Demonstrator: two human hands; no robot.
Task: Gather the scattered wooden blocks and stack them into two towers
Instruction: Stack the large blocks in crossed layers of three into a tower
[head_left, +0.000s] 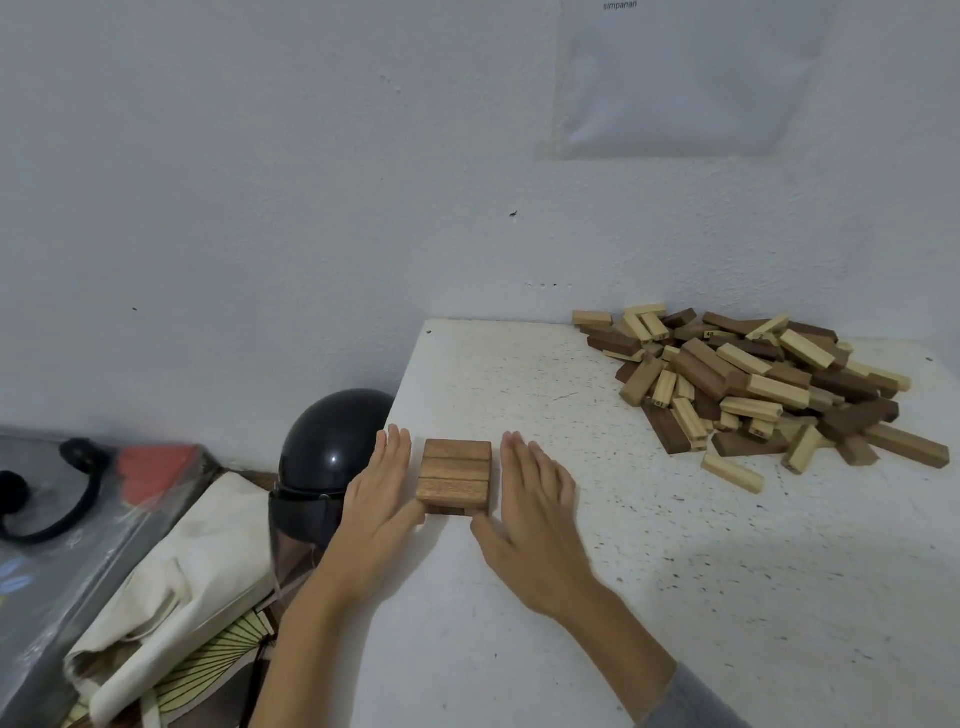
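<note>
Now a small stack of brown wooden blocks (455, 475) stands near the left edge of the white speckled tabletop (623, 571), three blocks side by side on top and another layer under them. The left hand (382, 501) and the right hand (535, 512) lie on either side of it, fingers straight and relaxed, grasping nothing, thumbs at its near corners. A loose pile of light and dark blocks (753, 379) lies well apart, at the far right by the wall. Some have small dark marks, too small to read. A clear sheet (675, 93) on the wall shows the word "simpanan". A black helmet (327, 447) and a cloth bag (197, 561) lie left of the tabletop.
</note>
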